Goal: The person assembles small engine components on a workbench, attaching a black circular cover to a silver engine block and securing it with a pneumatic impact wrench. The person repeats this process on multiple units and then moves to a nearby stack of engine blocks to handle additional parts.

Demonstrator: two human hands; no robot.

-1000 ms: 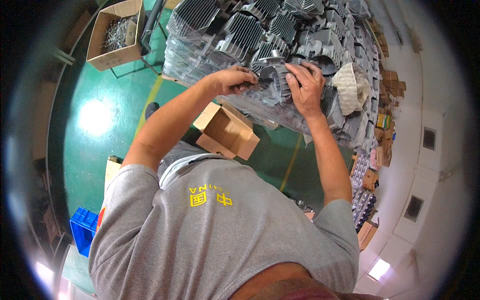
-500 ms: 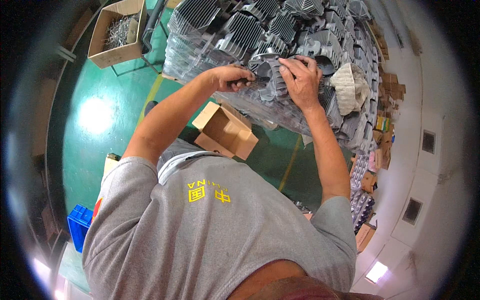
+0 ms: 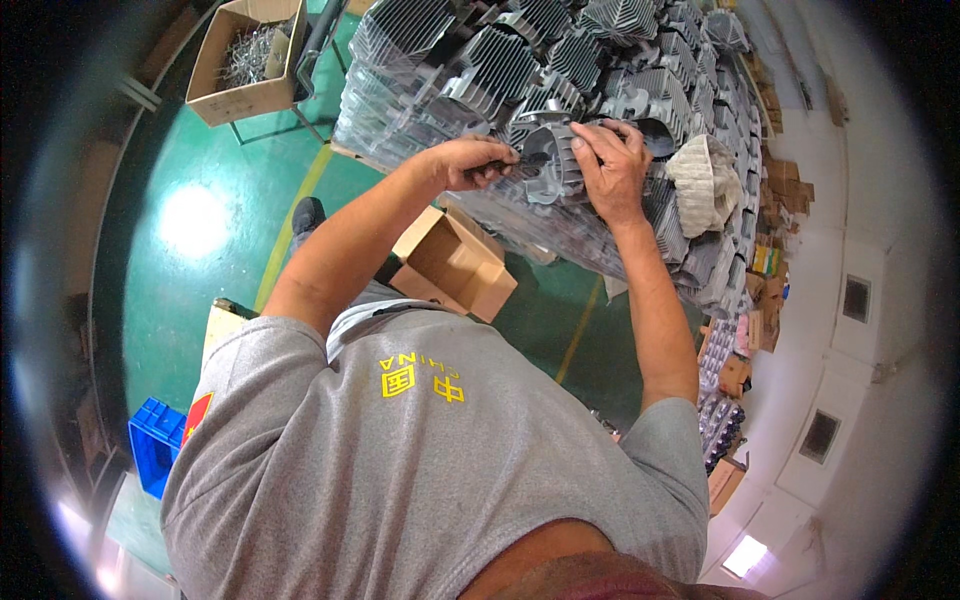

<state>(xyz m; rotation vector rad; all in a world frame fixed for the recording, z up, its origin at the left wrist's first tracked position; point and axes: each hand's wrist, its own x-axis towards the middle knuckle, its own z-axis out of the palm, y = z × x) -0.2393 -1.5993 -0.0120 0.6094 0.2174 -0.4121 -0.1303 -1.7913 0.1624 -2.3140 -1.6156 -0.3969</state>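
Observation:
A grey finned metal casting [image 3: 553,165] is tilted up at the near edge of a stack of similar castings, its hollow side turned to the left. My right hand [image 3: 612,170] is closed on its finned right side, thumb and fingers over the fins. My left hand [image 3: 472,163] is closed around a dark slim hand tool [image 3: 512,167], whose far end points into the casting's hollow. The tool's exact kind and its tip are too small and dark to make out.
More finned castings [image 3: 500,68] are piled on a pallet wrapped in clear film. A whitish cloth glove or rag [image 3: 703,185] lies on the right. Below the stack sits an open cardboard box [image 3: 462,265]. Another box [image 3: 240,105] of thin metal pieces stands far left; a blue crate [image 3: 155,445] is lower left.
The whole view has shifted slightly. My right hand stays on the casting, and my left hand still holds the tool at its hollow, with the wrist turned a little.

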